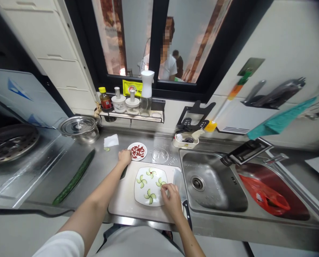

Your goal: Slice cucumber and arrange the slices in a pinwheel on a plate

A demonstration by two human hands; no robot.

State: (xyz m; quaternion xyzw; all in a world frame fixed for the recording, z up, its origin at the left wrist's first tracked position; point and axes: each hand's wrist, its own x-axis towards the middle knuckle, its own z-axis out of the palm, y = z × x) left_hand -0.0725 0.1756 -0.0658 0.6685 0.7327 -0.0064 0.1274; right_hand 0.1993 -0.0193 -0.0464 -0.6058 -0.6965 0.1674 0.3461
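Note:
A white square plate (pixel 150 195) lies on a pale cutting board (pixel 121 200), bearing several pinwheels of thin green cucumber slices. Red bits show at the centre of the top pinwheel (pixel 151 172). Over the plate's right edge, beside the right-hand pinwheel (pixel 160 182), my right hand (pixel 172 197) has its fingertips pinched together; whatever is between them is too small to make out. My left hand (pixel 125 157) is closed at the left rim of a small white plate (pixel 145 154) of chopped red pieces (pixel 138 151). Its fingertips are partly hidden.
A cleaver (pixel 178 182) lies at the board's right, by the sink (pixel 215 205). Leftward are a whole cucumber (pixel 75 177), a white tissue (pixel 111 140) and a lidded steel pot (pixel 80 130). A condiment shelf (pixel 132 116) hangs below the window, where people are visible.

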